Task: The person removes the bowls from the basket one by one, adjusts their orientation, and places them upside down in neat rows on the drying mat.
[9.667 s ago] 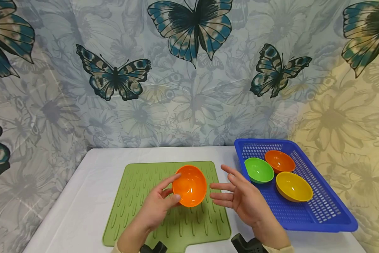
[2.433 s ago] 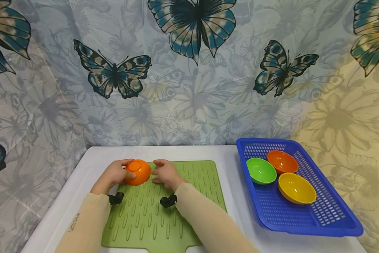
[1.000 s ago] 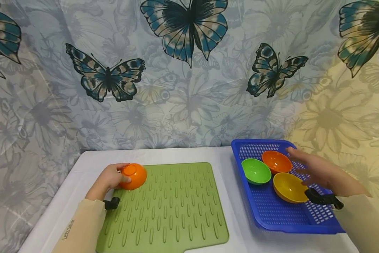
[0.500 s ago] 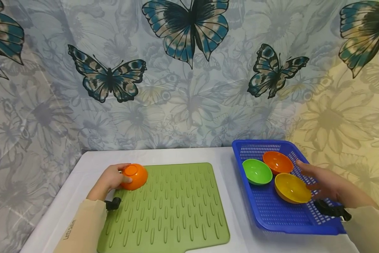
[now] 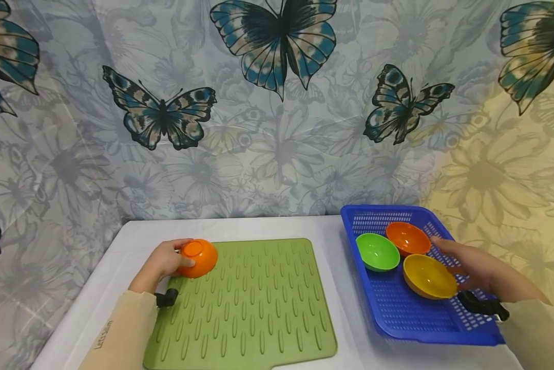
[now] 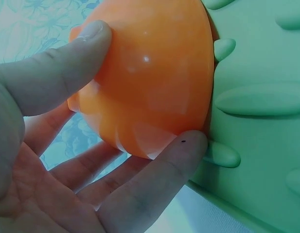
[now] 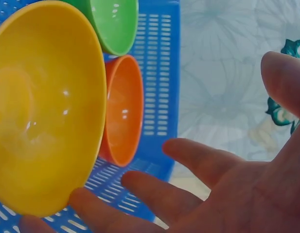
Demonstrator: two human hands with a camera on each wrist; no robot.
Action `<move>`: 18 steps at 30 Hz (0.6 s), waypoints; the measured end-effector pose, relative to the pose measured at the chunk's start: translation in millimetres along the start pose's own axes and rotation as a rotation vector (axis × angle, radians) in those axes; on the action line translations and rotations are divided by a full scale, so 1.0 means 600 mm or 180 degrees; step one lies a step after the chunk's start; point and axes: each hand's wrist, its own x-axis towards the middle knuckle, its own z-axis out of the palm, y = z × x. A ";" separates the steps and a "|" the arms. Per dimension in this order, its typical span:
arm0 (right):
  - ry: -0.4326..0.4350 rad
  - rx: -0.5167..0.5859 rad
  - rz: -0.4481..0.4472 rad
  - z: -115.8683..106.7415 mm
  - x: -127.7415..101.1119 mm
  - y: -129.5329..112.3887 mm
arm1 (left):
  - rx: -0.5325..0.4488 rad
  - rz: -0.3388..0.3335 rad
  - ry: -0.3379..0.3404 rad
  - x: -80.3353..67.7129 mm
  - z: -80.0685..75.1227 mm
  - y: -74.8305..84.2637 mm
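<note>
An orange bowl [image 5: 203,258] sits upside down on the far left corner of the green ridged mat [image 5: 258,308]. My left hand [image 5: 163,259] grips it from the left; in the left wrist view the thumb lies by its foot ring and the fingers spread around its side. Over the right side of the blue basket [image 5: 438,329] is my right hand [image 5: 480,264], fingers extended beside a yellow bowl [image 5: 428,275]. In the right wrist view its fingertips [image 7: 84,196] reach the yellow bowl's rim, with the thumb held apart.
A green bowl [image 5: 377,252] and a second orange bowl [image 5: 407,237] also stand upright in the basket, close to the yellow one. A white cloth [image 5: 101,298] covers the table, and a butterfly-patterned curtain [image 5: 277,169] hangs behind it.
The orange bowl, earlier held upright over the mat, is now inverted at its far left corner. My right hand has left it for the basket and come down beside the yellow bowl.
</note>
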 end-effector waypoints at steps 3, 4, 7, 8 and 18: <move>-0.0009 0.0064 0.0060 0.001 -0.002 0.000 | 0.0008 -0.0010 0.0008 -0.001 0.001 0.001; -0.0014 0.0070 0.0077 0.001 -0.003 0.001 | 0.0019 -0.0002 0.0006 -0.001 0.001 0.002; -0.0030 0.0069 0.0136 -0.001 -0.005 0.004 | 0.0008 0.0010 0.0011 -0.005 0.002 0.004; -0.0032 0.0068 0.0147 -0.003 -0.006 0.006 | 0.0006 0.0017 0.0011 -0.006 0.002 0.004; -0.0052 -0.0067 -0.0100 -0.003 0.002 0.006 | -0.0034 0.0026 0.0013 -0.010 0.001 0.007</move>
